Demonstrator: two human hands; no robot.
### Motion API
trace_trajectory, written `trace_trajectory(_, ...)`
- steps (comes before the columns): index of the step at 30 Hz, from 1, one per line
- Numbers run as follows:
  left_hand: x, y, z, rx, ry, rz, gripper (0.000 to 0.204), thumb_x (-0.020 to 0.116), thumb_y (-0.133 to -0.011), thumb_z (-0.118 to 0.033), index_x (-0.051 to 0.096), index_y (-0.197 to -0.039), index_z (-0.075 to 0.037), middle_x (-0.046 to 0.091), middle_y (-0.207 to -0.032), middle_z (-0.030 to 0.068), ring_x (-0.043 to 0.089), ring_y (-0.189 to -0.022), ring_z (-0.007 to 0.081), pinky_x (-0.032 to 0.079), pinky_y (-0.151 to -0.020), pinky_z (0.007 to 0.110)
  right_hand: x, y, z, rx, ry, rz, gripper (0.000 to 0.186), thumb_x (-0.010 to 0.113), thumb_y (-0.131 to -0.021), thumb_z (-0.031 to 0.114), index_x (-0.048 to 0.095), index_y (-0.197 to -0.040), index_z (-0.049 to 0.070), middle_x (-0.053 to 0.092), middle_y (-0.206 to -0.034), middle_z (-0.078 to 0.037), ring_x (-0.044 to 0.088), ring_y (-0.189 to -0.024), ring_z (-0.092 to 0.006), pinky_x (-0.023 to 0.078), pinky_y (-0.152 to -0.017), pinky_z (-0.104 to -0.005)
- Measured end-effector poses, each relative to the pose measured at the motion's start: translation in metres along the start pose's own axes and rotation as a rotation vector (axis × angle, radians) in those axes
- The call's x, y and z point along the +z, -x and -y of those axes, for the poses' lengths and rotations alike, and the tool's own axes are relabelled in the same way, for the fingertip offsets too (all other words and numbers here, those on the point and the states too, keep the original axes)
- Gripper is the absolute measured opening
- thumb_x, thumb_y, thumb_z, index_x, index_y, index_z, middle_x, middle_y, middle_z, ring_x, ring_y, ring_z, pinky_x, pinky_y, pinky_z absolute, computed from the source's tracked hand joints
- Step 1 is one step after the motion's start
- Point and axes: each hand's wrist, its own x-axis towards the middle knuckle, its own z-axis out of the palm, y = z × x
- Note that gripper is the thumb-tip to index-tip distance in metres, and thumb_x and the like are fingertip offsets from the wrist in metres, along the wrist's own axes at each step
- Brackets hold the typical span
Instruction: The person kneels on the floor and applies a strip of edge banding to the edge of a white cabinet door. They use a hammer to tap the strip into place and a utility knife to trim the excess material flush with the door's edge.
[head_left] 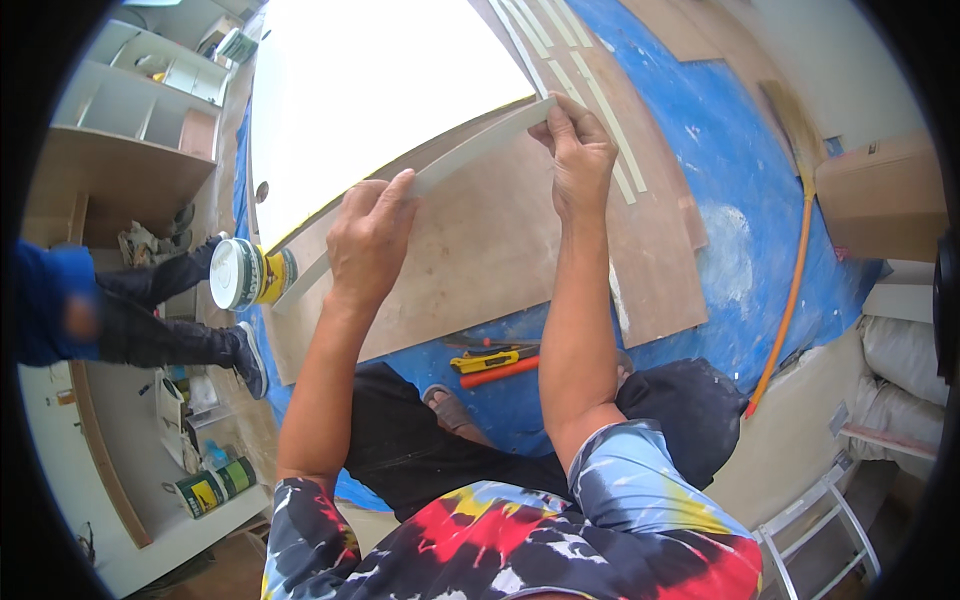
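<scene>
I hold a long, thin whitish strip (480, 147) slantwise above a brown plywood sheet (470, 250). My right hand (580, 155) pinches its far right end between thumb and fingers. Further along it, my left hand (370, 235) is closed on the strip, and the strip's other end runs past this wrist toward the lower left. Behind the strip lies a large, brightly lit white panel (380, 90) with a small round hole near its left edge. Several similar pale strips (605, 110) lie on the plywood by my right hand.
A lidded tub (232, 273) stands at the plywood's left, beside another person's legs (170, 345). A yellow utility knife (490, 360) and a red-orange tool (500, 374) lie near my feet on blue sheeting (400, 368). Rightward are a broom (800, 250), a cardboard box (880, 190) and a ladder (815, 525).
</scene>
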Motion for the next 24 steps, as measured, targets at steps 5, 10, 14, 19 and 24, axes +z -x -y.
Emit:
trace_trajectory(5, 0.004, 0.001, 0.009, 0.001, -0.096, -0.041, 0.032, 0.077, -0.086, -0.012, 0.073, -0.118, -0.012, 0.064, -0.100, 0.0069, 0.063, -0.092, 0.0251, 0.054, -0.076, 0.039, 0.005, 0.002, 0.001, 0.015, 0.094, 0.018, 0.021, 0.071, -0.095, 0.010, 0.072, -0.112, -0.003, 0.073, -0.094, -0.008, 0.067, -0.078, -0.0143, 0.057, -0.078, -0.0311)
trace_trajectory(10, 0.006, -0.002, 0.014, 0.017, -0.156, -0.116, 0.033, 0.079, -0.082, -0.009, 0.073, -0.115, -0.010, 0.062, -0.102, 0.0077, 0.060, -0.092, 0.0260, 0.053, -0.079, 0.038, 0.013, 0.007, -0.003, -0.063, 0.162, -0.021, 0.019, 0.071, -0.095, 0.011, 0.074, -0.109, -0.002, 0.073, -0.093, -0.008, 0.067, -0.079, -0.0139, 0.057, -0.077, -0.0300)
trace_trajectory(14, 0.008, -0.005, 0.013, -0.009, -0.132, -0.090, 0.030, 0.076, -0.089, -0.012, 0.073, -0.118, -0.009, 0.062, -0.105, 0.0101, 0.059, -0.098, 0.0273, 0.053, -0.081, 0.040, 0.015, 0.007, -0.007, -0.143, 0.151, -0.081, 0.018, 0.071, -0.096, 0.012, 0.075, -0.107, -0.001, 0.073, -0.092, -0.007, 0.067, -0.080, -0.0138, 0.057, -0.077, -0.0299)
trace_trajectory(19, 0.013, -0.007, 0.013, -0.015, -0.122, -0.108, 0.030, 0.076, -0.088, -0.010, 0.073, -0.118, -0.010, 0.062, -0.106, 0.0098, 0.059, -0.098, 0.0273, 0.052, -0.081, 0.039, 0.013, 0.004, -0.010, -0.166, 0.201, -0.070, 0.019, 0.071, -0.096, 0.013, 0.075, -0.107, -0.001, 0.073, -0.091, -0.008, 0.068, -0.081, -0.0138, 0.057, -0.078, -0.0299)
trace_trajectory(24, 0.015, -0.007, 0.014, -0.025, -0.150, -0.109, 0.029, 0.076, -0.089, -0.010, 0.073, -0.118, -0.010, 0.062, -0.109, 0.0100, 0.058, -0.100, 0.0271, 0.052, -0.082, 0.039, 0.011, 0.000, -0.009, -0.124, 0.226, -0.058, 0.019, 0.072, -0.096, 0.013, 0.075, -0.107, -0.001, 0.073, -0.091, -0.007, 0.068, -0.081, -0.0141, 0.058, -0.076, -0.0303)
